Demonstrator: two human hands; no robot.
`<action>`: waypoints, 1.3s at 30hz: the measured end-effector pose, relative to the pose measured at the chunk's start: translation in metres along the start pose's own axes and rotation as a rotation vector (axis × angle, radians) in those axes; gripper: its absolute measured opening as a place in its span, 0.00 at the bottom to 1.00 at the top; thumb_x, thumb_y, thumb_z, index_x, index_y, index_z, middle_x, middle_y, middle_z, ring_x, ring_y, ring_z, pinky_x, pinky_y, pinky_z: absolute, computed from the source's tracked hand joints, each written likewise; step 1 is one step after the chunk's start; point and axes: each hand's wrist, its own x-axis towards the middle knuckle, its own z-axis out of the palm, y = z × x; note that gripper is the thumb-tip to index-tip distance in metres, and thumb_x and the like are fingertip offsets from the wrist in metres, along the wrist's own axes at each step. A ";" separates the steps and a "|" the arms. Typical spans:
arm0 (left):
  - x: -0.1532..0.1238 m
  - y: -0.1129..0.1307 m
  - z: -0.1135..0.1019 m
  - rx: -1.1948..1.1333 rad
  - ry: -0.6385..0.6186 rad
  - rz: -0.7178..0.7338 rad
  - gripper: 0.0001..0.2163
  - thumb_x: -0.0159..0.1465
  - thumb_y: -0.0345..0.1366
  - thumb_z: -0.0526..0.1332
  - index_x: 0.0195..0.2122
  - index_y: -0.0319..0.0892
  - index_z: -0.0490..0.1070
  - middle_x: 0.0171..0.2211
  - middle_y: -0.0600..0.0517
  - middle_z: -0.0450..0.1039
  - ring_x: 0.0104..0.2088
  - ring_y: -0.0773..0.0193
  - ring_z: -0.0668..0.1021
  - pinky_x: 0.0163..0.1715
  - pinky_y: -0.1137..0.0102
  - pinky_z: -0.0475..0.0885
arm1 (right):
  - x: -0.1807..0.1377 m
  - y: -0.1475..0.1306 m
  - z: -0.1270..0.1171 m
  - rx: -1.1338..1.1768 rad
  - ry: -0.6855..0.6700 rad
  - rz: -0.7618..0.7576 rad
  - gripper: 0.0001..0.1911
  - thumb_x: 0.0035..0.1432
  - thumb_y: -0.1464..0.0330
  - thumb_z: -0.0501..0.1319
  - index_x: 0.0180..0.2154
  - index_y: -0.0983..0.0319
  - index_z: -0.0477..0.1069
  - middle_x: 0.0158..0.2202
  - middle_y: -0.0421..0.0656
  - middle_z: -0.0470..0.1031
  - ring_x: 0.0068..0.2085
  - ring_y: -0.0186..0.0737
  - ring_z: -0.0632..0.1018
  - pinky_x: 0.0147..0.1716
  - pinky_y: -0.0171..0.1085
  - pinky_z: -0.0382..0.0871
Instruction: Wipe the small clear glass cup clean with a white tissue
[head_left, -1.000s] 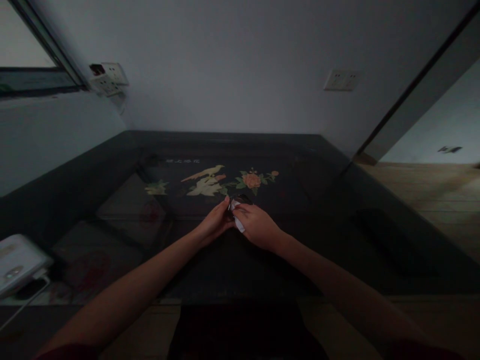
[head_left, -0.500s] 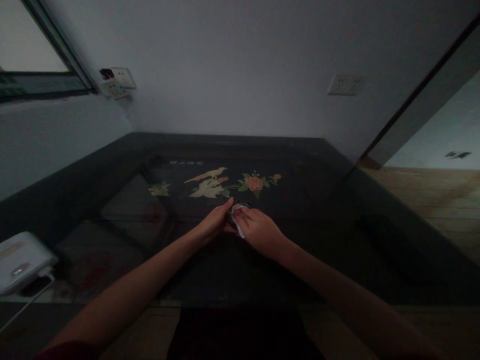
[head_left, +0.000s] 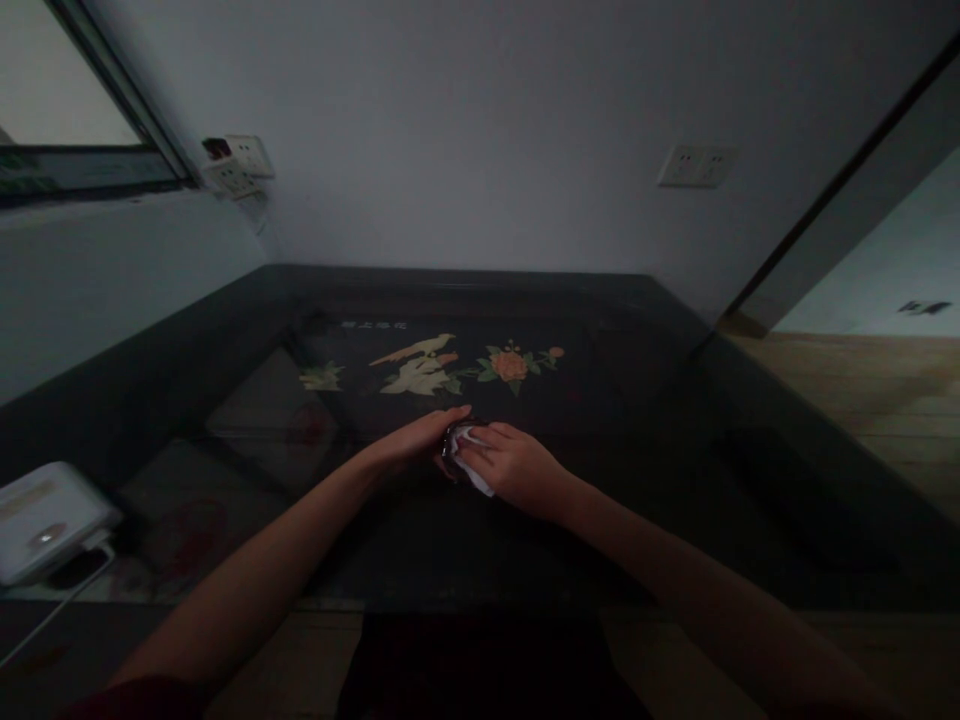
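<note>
Over the middle of the dark glossy table (head_left: 450,560), my left hand (head_left: 426,434) is closed around a small dark, shiny, glass-like object (head_left: 448,452) with a rounded rim. Its exact kind cannot be made out in the dim light. My right hand (head_left: 531,470) pinches a white tissue (head_left: 478,480) and presses it against that object's opening. Part of the tissue hangs out below the fingers. Just beyond my hands, the tabletop carries a printed bird (head_left: 416,375) and an orange flower (head_left: 508,365).
A white box-shaped device (head_left: 52,520) with a cable (head_left: 60,618) sits at the left front. Wall sockets (head_left: 697,166) are at the back right, and more sockets (head_left: 238,165) at the left by the window. A dark flat object or reflection lies at right.
Both hands have shifted slightly toward me with the dark object, which has tilted so that more of its rim and the tissue shows.
</note>
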 end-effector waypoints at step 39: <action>0.004 -0.005 -0.012 0.119 0.010 0.046 0.21 0.56 0.54 0.60 0.34 0.38 0.76 0.29 0.49 0.77 0.24 0.65 0.74 0.22 0.73 0.67 | -0.006 -0.001 0.015 0.196 0.037 -0.036 0.10 0.64 0.75 0.53 0.38 0.66 0.74 0.33 0.45 0.79 0.37 0.36 0.77 0.41 0.36 0.69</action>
